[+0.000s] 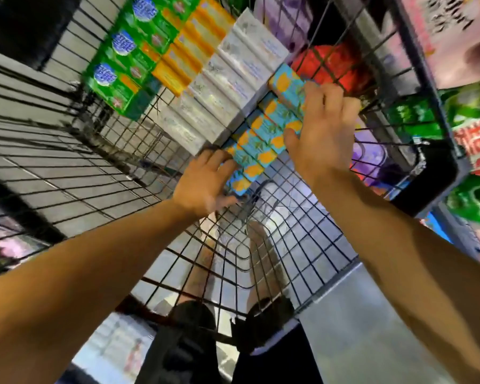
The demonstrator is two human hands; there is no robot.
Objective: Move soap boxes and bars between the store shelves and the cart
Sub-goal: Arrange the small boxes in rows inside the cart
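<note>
I look down into a black wire cart [100,167] beside blurred store shelves [471,115]. Along its floor run rows of white boxes [233,87], green boxes [128,76] and orange boxes [189,51]. My right hand [320,128] and left hand [205,181] clasp opposite ends of the blue lemon-print soap boxes [263,137], fingers curled on them

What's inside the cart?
The cart holds rows of green boxes, orange boxes, white boxes and blue lemon-print boxes. Hands cover both ends of the blue row.
</note>
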